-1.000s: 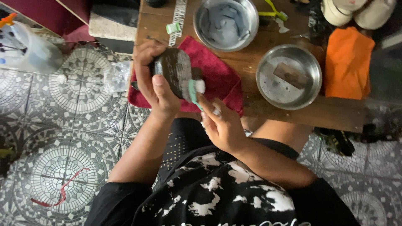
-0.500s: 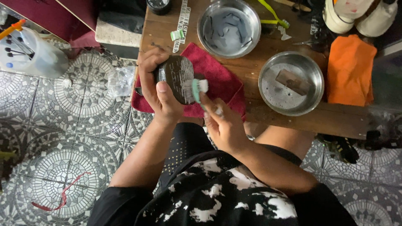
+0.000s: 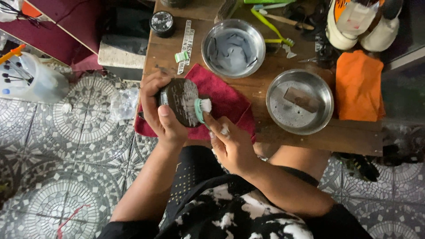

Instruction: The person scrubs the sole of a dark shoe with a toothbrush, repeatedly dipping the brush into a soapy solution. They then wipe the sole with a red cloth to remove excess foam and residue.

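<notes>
Two hands are busy over the red cloth (image 3: 230, 99). A dark shoe sole (image 3: 179, 102) is gripped firmly by the left hand (image 3: 159, 117), and a mint-green toothbrush (image 3: 201, 108) is pinched by the right hand (image 3: 232, 144). Stiff, wet and probably slippery, the sole is best clasped around its edges.

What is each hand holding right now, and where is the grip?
Left hand grips the dark shoe around its sides, sole up. Right hand grips the green brush by its handle.
</notes>
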